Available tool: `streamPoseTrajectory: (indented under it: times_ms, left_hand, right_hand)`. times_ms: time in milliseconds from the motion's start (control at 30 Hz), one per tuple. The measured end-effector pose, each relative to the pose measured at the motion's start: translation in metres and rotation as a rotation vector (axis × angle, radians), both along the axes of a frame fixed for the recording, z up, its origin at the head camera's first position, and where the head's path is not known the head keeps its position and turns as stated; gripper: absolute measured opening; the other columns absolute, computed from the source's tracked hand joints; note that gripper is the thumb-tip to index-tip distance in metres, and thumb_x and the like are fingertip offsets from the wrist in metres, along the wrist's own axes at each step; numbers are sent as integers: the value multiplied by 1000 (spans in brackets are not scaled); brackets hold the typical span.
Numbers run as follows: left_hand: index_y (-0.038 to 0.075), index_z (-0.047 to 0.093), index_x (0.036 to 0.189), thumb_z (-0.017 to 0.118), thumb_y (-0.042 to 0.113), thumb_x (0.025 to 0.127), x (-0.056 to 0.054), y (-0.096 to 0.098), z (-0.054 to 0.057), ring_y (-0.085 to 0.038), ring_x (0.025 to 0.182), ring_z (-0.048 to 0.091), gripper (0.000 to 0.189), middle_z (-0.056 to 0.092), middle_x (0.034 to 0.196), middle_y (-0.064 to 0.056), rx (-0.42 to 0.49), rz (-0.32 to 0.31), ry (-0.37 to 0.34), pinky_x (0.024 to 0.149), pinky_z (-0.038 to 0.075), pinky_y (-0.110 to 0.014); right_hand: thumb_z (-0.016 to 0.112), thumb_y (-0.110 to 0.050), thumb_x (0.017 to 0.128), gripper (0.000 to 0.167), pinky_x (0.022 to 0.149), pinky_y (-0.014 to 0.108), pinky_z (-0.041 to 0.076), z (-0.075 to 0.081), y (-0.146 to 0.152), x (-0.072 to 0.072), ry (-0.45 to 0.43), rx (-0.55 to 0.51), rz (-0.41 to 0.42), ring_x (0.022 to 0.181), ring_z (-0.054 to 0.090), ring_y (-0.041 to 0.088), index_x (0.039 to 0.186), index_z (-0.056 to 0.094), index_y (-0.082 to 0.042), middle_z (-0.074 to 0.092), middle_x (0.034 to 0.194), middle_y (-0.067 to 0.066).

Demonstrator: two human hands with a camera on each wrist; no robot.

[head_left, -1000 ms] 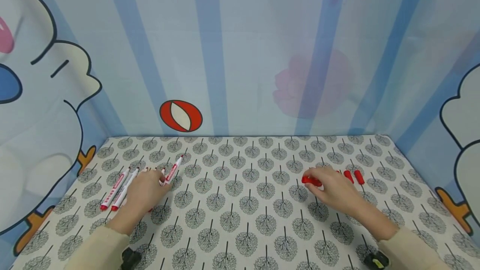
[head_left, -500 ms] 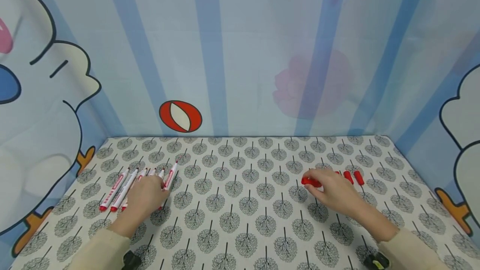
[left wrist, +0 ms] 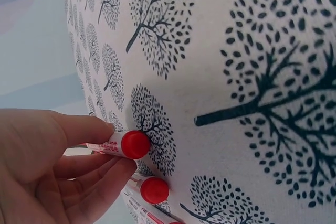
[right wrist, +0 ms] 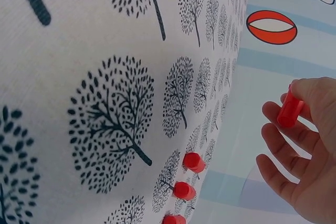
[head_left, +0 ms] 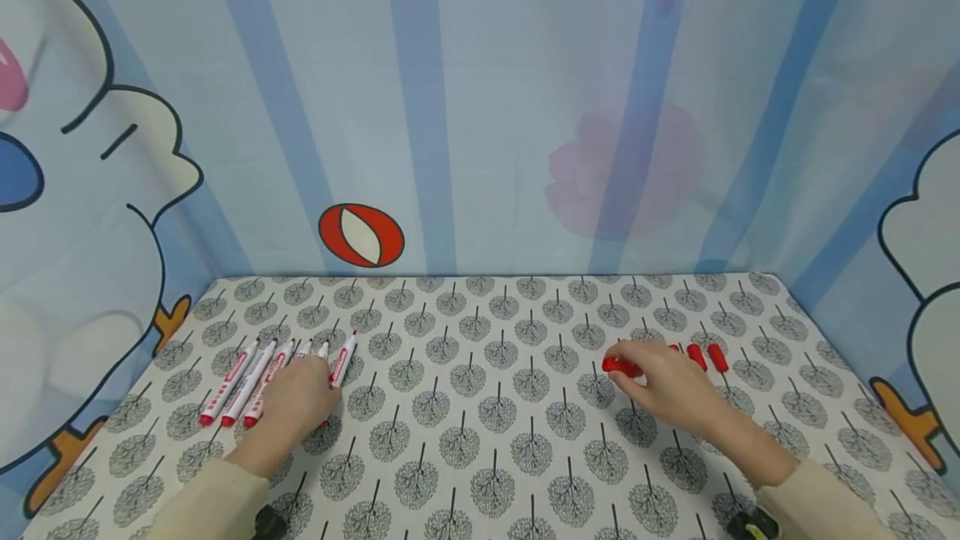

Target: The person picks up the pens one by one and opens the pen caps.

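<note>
At the left end of the table my left hand (head_left: pixel 302 397) pinches a white marker (head_left: pixel 342 359) with red lettering between thumb and fingers. Its uncapped tip points away from me, and its red end (left wrist: pixel 135 145) faces the left wrist camera. The held marker lies close along the right side of a row of similar uncapped markers (head_left: pixel 238 383), some partly covered by the hand. On the right, my right hand (head_left: pixel 660 377) holds a red marker cap (right wrist: pixel 290 109) between thumb and index finger, the other fingers loosely bent.
Several red caps (head_left: pixel 717 357) stand in a line behind my right hand; the right wrist view shows another cap (right wrist: pixel 193 162) of that line. A tree-print cloth (head_left: pixel 480 448) covers the table. A printed blue backdrop (head_left: pixel 495 107) rises at its far edge.
My left hand has brought the marker down and slightly left, toward the row, and more of the neighbouring markers show. The right hand with the cap has stayed nearly still.
</note>
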State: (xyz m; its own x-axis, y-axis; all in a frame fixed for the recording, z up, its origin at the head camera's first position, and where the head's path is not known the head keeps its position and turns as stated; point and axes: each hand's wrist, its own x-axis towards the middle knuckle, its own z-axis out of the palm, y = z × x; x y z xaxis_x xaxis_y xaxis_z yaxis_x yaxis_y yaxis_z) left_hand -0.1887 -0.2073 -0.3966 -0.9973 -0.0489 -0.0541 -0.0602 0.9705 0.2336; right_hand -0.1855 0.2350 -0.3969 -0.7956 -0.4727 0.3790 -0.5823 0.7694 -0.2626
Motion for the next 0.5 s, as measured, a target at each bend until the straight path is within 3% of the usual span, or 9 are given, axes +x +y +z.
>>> streamPoseTrajectory:
  times_ms: [333,500]
  left_hand:
    - [4,50,64,66,11,77,-1,0,-4,-19,48,46,22,50,57,-6,-112,-41,45,40,38,-29]
    - [-1,54,71,66,10,77,-2,-1,-4,-20,51,49,17,54,62,-10,-124,-44,45,42,41,-32]
  right_hand:
    - [67,-14,82,15,62,21,49,0,1,1,7,4,-9,75,60,6,97,63,-16,65,86,-9]
    - [67,-14,82,16,62,21,49,0,1,1,7,7,-13,76,60,6,97,63,-17,65,87,-8]
